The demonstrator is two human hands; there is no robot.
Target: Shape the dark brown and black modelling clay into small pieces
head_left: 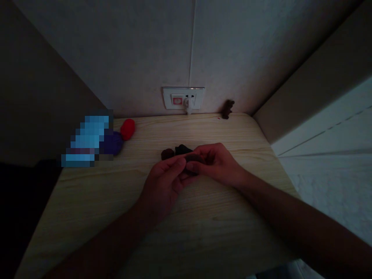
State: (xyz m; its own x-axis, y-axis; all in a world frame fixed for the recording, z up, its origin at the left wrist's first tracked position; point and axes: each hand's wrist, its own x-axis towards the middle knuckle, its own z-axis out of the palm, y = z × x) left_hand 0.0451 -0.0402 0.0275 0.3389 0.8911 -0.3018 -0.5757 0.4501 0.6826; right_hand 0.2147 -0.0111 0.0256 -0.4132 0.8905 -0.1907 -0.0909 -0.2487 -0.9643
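The left hand (pixel 164 182), forearm from eight o'clock, and right hand (pixel 217 162), forearm from four o'clock, meet above the tabletop (pixel 188 228), both thumbs and fingers pinching the dark disc (pixel 194 157) between them.

No word, brand or number is legible. The wall socket plate (pixel 199 99) bears a red square marking (pixel 177 101) with a paler rounded mark at its centre, to the left of the plug (pixel 188 105); its detail is too small and dim to decipher. At the far left of the counter (pixel 192 221), a bright blue panel (pixel 90 137) is pixelated, its surface unreadable.
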